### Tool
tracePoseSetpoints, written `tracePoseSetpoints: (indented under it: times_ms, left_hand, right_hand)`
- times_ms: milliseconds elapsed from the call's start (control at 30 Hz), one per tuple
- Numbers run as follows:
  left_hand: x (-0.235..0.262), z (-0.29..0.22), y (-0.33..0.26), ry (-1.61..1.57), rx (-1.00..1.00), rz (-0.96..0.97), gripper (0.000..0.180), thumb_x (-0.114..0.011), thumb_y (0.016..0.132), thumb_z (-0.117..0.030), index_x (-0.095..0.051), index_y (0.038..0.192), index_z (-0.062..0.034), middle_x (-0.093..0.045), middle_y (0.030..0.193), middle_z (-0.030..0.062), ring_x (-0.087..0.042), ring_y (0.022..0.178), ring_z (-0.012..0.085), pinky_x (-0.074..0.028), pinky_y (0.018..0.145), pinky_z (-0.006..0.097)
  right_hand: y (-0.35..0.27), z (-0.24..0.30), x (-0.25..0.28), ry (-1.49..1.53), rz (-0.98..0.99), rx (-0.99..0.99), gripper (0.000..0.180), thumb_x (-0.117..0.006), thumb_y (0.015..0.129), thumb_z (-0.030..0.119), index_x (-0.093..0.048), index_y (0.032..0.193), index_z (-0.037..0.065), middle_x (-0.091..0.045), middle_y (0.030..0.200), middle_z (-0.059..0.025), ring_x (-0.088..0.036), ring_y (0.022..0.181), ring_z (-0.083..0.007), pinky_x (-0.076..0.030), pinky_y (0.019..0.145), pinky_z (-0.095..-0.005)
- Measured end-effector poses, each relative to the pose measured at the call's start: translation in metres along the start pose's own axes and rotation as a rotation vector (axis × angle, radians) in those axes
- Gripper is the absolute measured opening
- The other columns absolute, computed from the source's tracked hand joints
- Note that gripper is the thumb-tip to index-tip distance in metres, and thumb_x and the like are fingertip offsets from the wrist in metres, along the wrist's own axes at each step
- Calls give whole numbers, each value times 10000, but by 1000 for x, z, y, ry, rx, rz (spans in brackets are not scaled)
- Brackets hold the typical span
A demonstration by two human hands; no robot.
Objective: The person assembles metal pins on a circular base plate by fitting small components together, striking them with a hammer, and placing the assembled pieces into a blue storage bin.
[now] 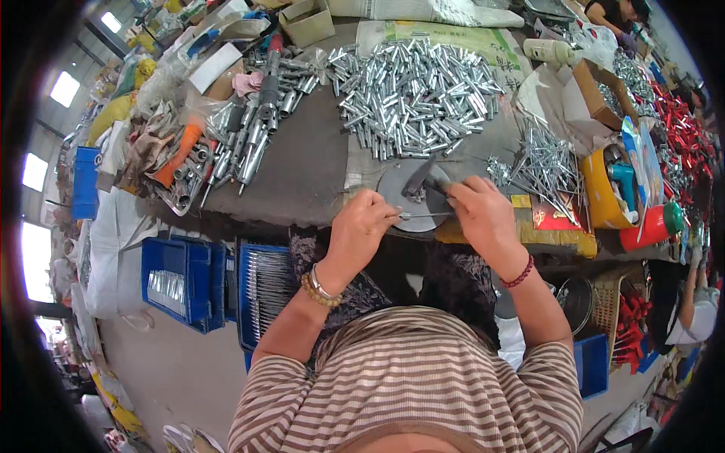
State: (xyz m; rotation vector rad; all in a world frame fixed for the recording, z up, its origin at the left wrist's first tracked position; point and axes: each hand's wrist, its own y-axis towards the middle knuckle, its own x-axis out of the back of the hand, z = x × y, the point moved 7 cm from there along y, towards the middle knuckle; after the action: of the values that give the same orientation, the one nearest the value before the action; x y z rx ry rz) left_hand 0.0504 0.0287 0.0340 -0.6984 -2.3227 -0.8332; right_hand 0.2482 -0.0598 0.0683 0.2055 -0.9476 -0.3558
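Observation:
My left hand (366, 226) is closed in a pinch on a thin metal rod (424, 216), held level over a round grey plate (389, 181) at the table's near edge. My right hand (483, 215) is curled closed around the short end of a dark hammer-like tool (418, 181), whose head slants over the plate. The rod's right end reaches my right fingers; whether they grip it too is hidden. Beyond the plate lies a big pile of short shiny metal tubes (415, 94). Thin metal rods with wider ends (547, 162) lie heaped right of my right hand.
Sockets and long metal tools (245, 143) crowd the table's left. Right stand a yellow container (604, 189), a red bottle (649, 228) and an open cardboard box (604, 90). Blue bins (177, 283) of metal parts sit below left. Other people work at the far right.

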Motion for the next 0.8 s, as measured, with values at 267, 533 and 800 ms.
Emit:
tracePoseSetpoints:
  times_ms: [267,533,800]
  left_hand:
    - [-4,-2,3,-3,-22,-17,76,-774,882,-94,-761,955,-78,-617,944,81,-654,910,277,-521,774,403]
    - [4,34,2,24,-18,49,175,-728,929,37,-778,1094,6,-640,1046,97,-617,1016,229,-488,948,330]
    - [6,46,12,45,-106,114,170,-678,1018,-24,-761,1162,9,-642,1108,73,-614,1038,170,-495,948,291]
  right_hand:
    - [-39,17,-7,-265,-121,156,105,-721,781,106,-675,875,102,-605,948,-76,-608,934,-303,-501,813,-428]
    - [-87,12,-15,49,-406,21,348,-784,808,190,-656,1112,79,-637,1199,-129,-633,1104,-329,-510,933,-456]
    - [-403,-183,-11,-162,-787,-934,502,-687,885,66,-585,1371,-10,-598,1391,-232,-559,1295,-437,-447,1119,-473]
